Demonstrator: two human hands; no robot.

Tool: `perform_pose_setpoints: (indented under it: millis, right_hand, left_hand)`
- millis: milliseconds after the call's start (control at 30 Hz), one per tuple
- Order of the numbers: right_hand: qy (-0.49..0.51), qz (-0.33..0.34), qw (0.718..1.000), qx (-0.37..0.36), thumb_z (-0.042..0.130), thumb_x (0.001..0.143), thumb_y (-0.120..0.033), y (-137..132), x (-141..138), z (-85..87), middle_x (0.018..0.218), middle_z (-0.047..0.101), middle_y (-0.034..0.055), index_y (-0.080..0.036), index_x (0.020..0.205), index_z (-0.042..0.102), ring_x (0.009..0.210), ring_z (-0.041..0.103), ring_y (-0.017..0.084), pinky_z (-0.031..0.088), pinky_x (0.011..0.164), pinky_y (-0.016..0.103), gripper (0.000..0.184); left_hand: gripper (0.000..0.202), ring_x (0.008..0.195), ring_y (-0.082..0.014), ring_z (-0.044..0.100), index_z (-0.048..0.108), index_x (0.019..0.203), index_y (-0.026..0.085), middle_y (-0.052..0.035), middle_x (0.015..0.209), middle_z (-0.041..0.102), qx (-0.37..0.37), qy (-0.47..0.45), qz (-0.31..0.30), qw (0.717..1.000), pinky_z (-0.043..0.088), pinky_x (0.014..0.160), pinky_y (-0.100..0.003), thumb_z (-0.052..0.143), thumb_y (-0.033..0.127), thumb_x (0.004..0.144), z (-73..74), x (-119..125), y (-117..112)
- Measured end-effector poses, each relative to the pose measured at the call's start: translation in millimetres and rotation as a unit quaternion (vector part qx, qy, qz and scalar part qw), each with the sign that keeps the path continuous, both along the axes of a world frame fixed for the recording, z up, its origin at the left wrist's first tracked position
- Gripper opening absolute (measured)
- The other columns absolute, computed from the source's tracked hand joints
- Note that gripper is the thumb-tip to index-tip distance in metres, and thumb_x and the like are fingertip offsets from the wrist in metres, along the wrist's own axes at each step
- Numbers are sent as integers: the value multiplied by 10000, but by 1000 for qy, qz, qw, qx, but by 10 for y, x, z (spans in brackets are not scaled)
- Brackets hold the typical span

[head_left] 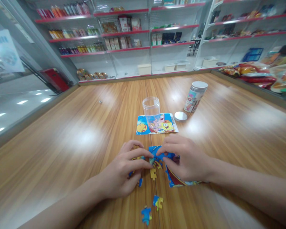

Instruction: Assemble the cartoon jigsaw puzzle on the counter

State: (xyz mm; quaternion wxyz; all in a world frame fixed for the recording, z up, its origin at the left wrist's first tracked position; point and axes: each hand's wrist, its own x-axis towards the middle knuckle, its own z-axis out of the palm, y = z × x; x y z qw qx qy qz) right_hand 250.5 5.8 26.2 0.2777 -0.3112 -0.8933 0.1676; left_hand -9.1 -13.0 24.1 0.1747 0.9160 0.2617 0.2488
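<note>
A partly joined jigsaw puzzle [180, 179] in blue, dark red and yellow lies on the table, mostly under my right hand [186, 157]. The thumb and index finger of that hand close on a blue puzzle piece [160, 156] at its upper left. My left hand [126, 165] has its fingers spread, with two fingertips touching pieces beside that spot. More pieces lie partly hidden beneath its palm. A yellow puzzle piece [153, 174] sits just below the fingertips. Closer to me are a blue-and-yellow piece [158, 202] and a blue piece [146, 215].
Beyond my hands, a clear plastic jar [151, 108] stands on a printed cartoon picture sheet [143, 127]. To its right are a round white lid [180, 116] and a printed can [195, 97]. Stocked shelves [126, 31] line the back; packaged snacks [255, 74] lie at right.
</note>
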Motion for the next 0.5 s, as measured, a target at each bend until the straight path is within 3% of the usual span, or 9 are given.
perform_pose_setpoints:
  millis: [133, 267, 500]
  right_hand:
    - [-60, 35, 998, 2, 677, 833, -215, -6, 16, -10, 891, 635, 41, -239, 1052, 729, 793, 575, 176, 404, 676, 303, 227]
    - [-70, 24, 997, -12, 694, 873, -319, -22, -11, -31, 902, 650, 49, -226, 1002, 731, 814, 600, 182, 433, 696, 307, 164]
    - [-90, 18, 996, 4, 684, 881, -355, -32, -22, -25, 923, 660, 57, -219, 995, 717, 854, 605, 204, 450, 731, 334, 181]
  left_hand:
    - [426, 1174, -267, 508, 708, 1075, 224, -60, 1245, 661, 5, 4, 0, 1000, 431, 1054, -524, 524, -13, 772, -4, -3, 4]
    - [416, 1188, -273, 518, 714, 1076, 225, -67, 1252, 658, 6, 16, 0, 1000, 429, 1063, -535, 533, 2, 776, -23, -20, 15]
    - [433, 1198, -277, 513, 707, 1090, 232, -64, 1272, 648, 6, 25, -3, 1000, 420, 1064, -542, 535, -7, 773, -42, -40, 28]
